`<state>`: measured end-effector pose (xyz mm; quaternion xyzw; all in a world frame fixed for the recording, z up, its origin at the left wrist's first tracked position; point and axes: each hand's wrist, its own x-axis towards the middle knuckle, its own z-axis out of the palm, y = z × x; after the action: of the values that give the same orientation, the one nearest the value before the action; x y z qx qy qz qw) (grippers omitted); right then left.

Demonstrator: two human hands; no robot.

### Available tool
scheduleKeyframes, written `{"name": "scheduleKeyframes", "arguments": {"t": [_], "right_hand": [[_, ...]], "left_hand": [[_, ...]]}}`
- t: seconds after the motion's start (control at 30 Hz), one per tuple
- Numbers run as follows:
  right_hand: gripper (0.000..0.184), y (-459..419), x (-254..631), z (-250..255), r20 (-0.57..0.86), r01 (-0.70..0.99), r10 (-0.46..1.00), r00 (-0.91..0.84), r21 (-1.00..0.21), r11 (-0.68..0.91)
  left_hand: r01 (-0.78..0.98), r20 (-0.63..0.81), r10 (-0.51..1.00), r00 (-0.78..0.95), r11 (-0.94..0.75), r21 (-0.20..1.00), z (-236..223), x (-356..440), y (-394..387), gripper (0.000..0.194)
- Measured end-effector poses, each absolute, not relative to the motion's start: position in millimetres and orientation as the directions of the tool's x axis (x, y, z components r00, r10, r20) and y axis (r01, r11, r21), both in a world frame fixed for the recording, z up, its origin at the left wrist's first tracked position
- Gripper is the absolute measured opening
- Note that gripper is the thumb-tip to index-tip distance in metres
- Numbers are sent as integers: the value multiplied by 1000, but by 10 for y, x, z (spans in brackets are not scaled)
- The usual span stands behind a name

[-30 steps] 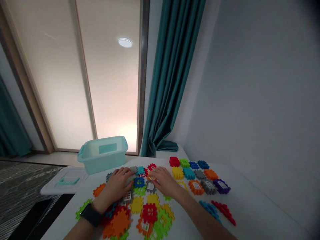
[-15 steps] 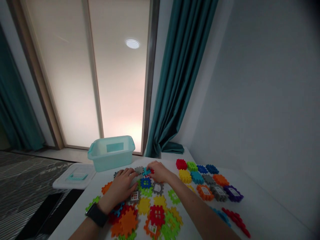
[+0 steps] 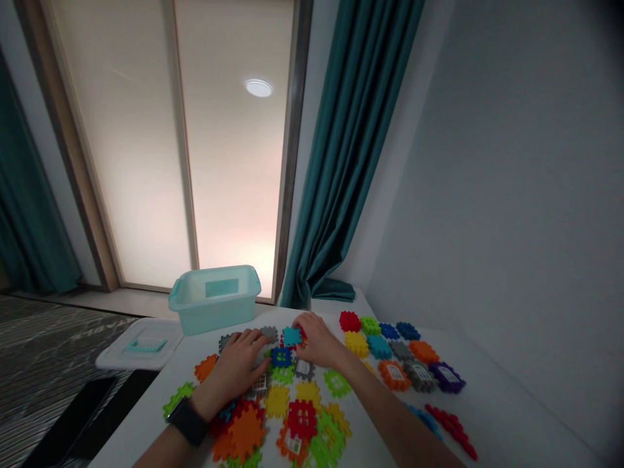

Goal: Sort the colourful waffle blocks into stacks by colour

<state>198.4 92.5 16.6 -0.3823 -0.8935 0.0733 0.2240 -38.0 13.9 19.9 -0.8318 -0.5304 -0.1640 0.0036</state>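
Interlocking plastic waffle blocks (image 3: 287,390) in red, orange, yellow, green, blue and grey lie in a loose, partly overlapping heap on a white counter (image 3: 146,429), directly in front of the person. The left hand (image 3: 234,370), with a black wristwatch (image 3: 188,421) on its wrist, rests palm-down on the left side of the heap, its fingers spread apart over the pieces. The right hand (image 3: 314,341) sits at the far end of the heap, just beside a teal waffle block (image 3: 292,336) and a red waffle block (image 3: 303,333). Its fingers are curled close together, but whether they are clamped on either block I cannot tell. To the right, more waffle blocks (image 3: 400,351) lie in neat rows on the counter, well apart from the heap, with a few stacked red and blue strips (image 3: 451,422) nearer the front. Beyond the heap stands a pale aqua plastic tub (image 3: 214,312) — its white plastic lid (image 3: 141,344), with a teal handle, lies just to its left.
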Motion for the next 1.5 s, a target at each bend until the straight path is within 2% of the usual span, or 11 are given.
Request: {"name": "scheduleKeyframes", "arguments": {"t": [0.33,0.53,0.73,1.07,1.3,1.5], "right_hand": [[55,73,2190,278,469,565,631,-618,-294,771],[59,-170,2257,251,512,601,639,-574,-266,753],[63,-280,2316,155,554,611,641,-531,-274,743],[65,-358,2336,-6,615,597,623,-483,-290,748],[62,-348,2350,10,600,596,634,-488,-301,744],[56,-308,2448,71,503,586,658,-561,-320,744]], "left_hand": [[798,321,821,473,-554,240,262,-110,-62,58],[749,366,762,535,-628,210,241,-11,-120,50],[706,416,713,564,-678,206,229,52,-149,50],[715,467,683,561,-685,143,182,129,-194,44],[716,453,682,574,-686,125,176,105,-172,42],[718,418,702,577,-680,150,190,79,-165,47]]}}
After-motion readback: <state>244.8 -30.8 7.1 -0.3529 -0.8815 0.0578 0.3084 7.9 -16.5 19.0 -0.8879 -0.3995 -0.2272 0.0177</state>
